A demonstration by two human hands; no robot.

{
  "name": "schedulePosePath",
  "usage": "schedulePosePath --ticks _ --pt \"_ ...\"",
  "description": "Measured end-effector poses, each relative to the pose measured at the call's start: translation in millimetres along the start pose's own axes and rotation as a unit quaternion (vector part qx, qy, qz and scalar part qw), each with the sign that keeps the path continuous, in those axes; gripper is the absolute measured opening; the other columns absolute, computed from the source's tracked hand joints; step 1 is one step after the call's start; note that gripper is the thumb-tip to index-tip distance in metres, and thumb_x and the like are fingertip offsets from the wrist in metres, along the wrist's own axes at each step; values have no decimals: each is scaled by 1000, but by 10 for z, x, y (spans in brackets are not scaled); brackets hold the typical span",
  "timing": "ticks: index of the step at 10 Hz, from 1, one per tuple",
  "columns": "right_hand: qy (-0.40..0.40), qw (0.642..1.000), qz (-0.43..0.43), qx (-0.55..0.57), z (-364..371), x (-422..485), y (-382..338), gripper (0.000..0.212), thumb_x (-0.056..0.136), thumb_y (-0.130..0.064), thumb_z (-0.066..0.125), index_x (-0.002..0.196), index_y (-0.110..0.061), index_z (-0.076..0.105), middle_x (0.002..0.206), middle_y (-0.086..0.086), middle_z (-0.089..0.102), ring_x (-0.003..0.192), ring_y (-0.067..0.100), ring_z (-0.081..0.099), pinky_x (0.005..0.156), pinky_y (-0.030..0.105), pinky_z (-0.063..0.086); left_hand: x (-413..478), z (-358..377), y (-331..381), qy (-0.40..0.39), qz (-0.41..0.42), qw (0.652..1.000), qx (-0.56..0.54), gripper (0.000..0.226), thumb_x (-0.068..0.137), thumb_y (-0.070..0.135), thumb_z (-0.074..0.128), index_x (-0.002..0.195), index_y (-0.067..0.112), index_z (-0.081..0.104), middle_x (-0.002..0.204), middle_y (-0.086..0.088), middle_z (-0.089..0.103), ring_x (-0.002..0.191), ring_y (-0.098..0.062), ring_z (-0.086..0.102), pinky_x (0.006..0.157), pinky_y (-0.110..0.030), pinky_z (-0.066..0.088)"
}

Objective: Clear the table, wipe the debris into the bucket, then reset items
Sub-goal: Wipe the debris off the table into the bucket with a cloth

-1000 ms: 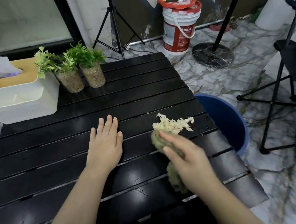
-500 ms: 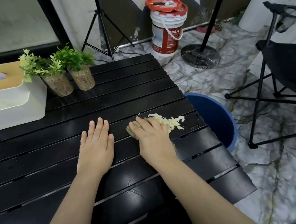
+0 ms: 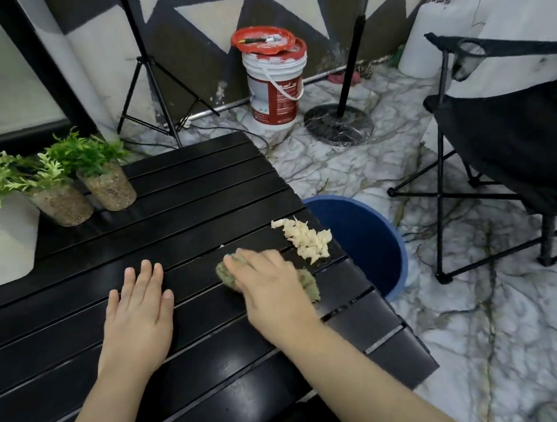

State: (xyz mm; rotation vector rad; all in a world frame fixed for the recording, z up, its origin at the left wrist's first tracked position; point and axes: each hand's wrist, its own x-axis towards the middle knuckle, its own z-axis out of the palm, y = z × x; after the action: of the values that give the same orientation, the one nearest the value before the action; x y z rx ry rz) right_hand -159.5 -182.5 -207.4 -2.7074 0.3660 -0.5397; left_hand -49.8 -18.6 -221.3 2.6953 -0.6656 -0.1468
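Observation:
A pile of pale yellow debris (image 3: pixel 306 240) lies near the right edge of the black slatted table (image 3: pixel 188 196). Just left of and below the pile, my right hand (image 3: pixel 268 283) presses a green-brown cloth (image 3: pixel 307 282) flat onto the slats. The cloth shows on both sides of the hand. My left hand (image 3: pixel 138 314) rests palm down on the table, fingers together, holding nothing. A blue bucket (image 3: pixel 367 238) stands on the floor right beside the table edge, under the debris.
Two small potted plants (image 3: pixel 83 180) and a white tissue box (image 3: pixel 2 240) stand at the table's far left. On the marble floor are a paint pail (image 3: pixel 274 87), a tripod (image 3: pixel 152 84), a round stand base (image 3: pixel 338 124) and a black folding chair (image 3: pixel 507 138) on the right.
My right hand went from lifting the cloth to pressing it flat on the table. The debris pile has shifted right, closer to the table edge above the bucket. The left hand stays put.

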Motion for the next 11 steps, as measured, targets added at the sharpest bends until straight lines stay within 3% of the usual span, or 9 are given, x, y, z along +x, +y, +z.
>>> schedulePosePath --ticks 1,2,3,4,6,8,9,10,11 --pt "-31 998 -26 -49 79 -177 -77 42 80 -38 58 121 -32 55 131 -2 56 115 26 51 83 44 44 24 6 19 7 -14 1000 -6 49 96 28 30 144 20 23 156 2 14 145 -17 3 118 -40 1" --pt "-35 998 2 -61 118 -74 35 47 76 -32 63 122 -35 55 132 -2 56 116 27 51 88 47 43 54 15 163 38 -50 997 -40 48 97 26 28 143 14 27 156 -5 17 145 -22 5 118 -44 2" --pt "-36 996 55 -58 134 117 107 55 68 -23 69 121 -30 58 128 0 58 110 28 53 86 47 44 125 54 476 50 -16 996 -70 46 97 23 28 142 12 30 155 -7 21 145 -22 7 117 -41 1" --pt "-22 994 84 -59 78 259 237 53 72 -21 67 124 -29 56 131 1 56 115 28 50 88 48 41 229 162 775 29 35 997 -54 47 97 24 27 143 13 26 155 -5 20 145 -21 5 117 -40 2" --pt "5 988 125 -94 4 380 540 52 68 -20 71 119 -27 62 124 2 62 110 28 55 82 44 44 283 337 848 3 25 1000 6 51 97 28 23 146 18 15 157 0 7 145 -18 -2 118 -40 2" --pt "-9 988 135 -74 -93 478 836 50 88 -16 52 136 -28 44 144 2 42 126 29 35 96 46 27 272 338 848 5 26 1000 3 51 97 29 23 146 19 15 157 1 7 145 -16 -2 118 -38 0" --pt "-42 981 166 -93 -153 580 1039 51 93 -16 45 141 -32 34 147 -2 35 124 26 31 93 42 26 278 344 839 7 27 1000 6 50 97 28 23 146 18 15 157 0 7 145 -17 -2 119 -39 1" --pt "-25 971 237 18 -273 663 1261 45 97 -14 40 140 -28 39 142 0 41 123 27 33 96 41 35 280 352 847 6 21 1000 3 50 97 28 23 146 18 15 157 1 7 145 -17 -2 119 -40 0" --pt "60 932 276 229 -523 670 1257 40 98 -12 43 136 -21 48 137 1 46 125 24 38 99 33 42 288 316 865 6 25 999 -35 49 97 26 26 145 18 19 157 1 11 145 -15 0 118 -37 -1"
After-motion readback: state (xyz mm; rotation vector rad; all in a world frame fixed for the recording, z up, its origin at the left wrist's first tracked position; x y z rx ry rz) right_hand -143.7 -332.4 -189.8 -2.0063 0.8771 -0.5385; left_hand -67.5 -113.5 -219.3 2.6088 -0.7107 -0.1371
